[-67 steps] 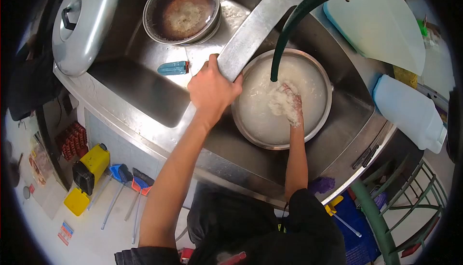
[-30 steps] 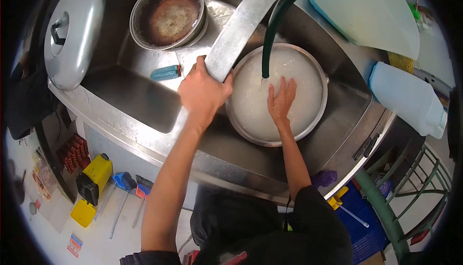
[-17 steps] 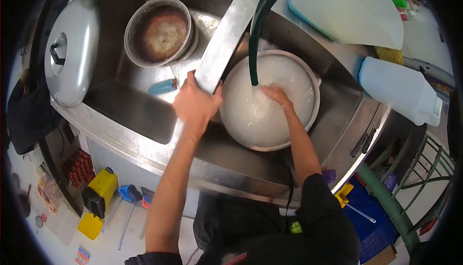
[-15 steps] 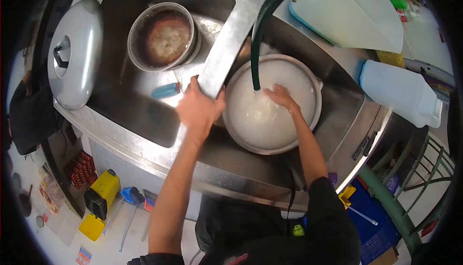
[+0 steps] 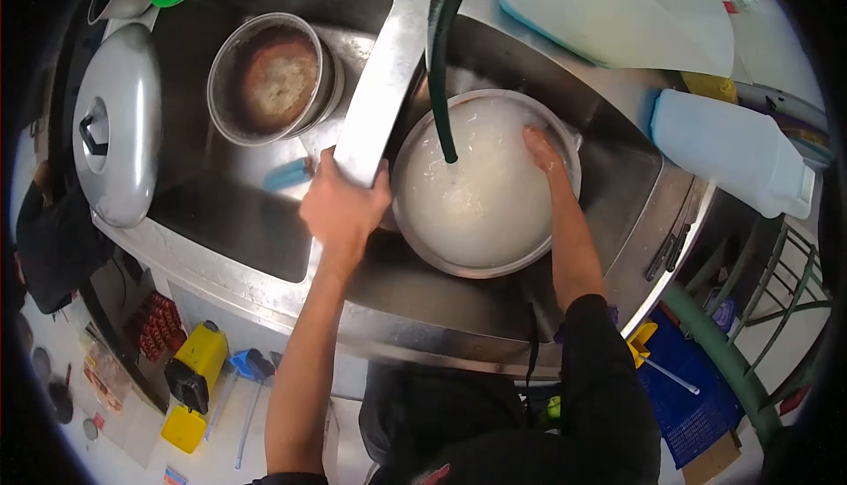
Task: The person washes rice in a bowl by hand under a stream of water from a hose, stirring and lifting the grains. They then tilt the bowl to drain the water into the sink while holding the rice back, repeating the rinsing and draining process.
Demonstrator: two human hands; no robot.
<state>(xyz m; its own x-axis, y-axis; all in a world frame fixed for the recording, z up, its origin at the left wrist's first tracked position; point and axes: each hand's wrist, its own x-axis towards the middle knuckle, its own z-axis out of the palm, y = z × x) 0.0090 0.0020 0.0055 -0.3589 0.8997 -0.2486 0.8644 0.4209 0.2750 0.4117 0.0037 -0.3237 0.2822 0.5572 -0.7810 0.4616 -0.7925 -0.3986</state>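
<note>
A round steel pot [image 5: 415,242] full of cloudy white water and rice stands in the right basin of a double sink. My right hand [image 5: 540,150] is dipped in that water near the pot's far right rim, fingers partly under the surface. A dark green hose [image 5: 439,53] hangs from the tap and ends in the water at the pot's middle. My left hand [image 5: 342,209] grips the steel divider [image 5: 381,79] between the two basins, just left of the pot.
In the left basin sit a dirty round pot [image 5: 269,79] and a small blue object [image 5: 287,175]. A grey lid [image 5: 115,123] lies on the left counter. A white cutting board [image 5: 618,9] and a white plastic jug [image 5: 732,154] lie at right.
My right hand has moved from the pot's middle, by the hose end, to its far right side. Earlier it lifted a handful of rice. My left hand keeps its grip on the divider.
</note>
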